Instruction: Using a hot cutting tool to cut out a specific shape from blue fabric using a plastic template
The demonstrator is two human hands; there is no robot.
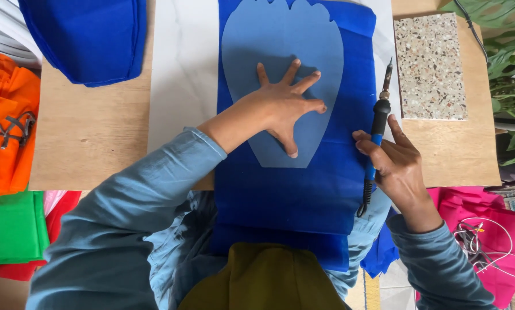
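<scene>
My left hand (pixel 286 106) lies flat with fingers spread on a lighter blue petal-shaped template (pixel 280 51). The template rests on a sheet of dark blue fabric (pixel 286 195) that hangs over the table's near edge toward my lap. My right hand (pixel 395 161) grips a pen-like heated cutting tool (pixel 379 120) with a black and blue handle. Its metal tip (pixel 389 66) points away from me, at the right edge of the blue fabric, near the template's right side.
A white marble-look board (pixel 183 74) lies under the fabric on a wooden table (pixel 91 138). A speckled stone tile (pixel 430 66) sits to the right. Folded blue cloth (pixel 85 37) lies far left; orange (pixel 8 120), green (pixel 10 229) and pink (pixel 487 229) fabric surround the table. Plant leaves (pixel 510 69) at right.
</scene>
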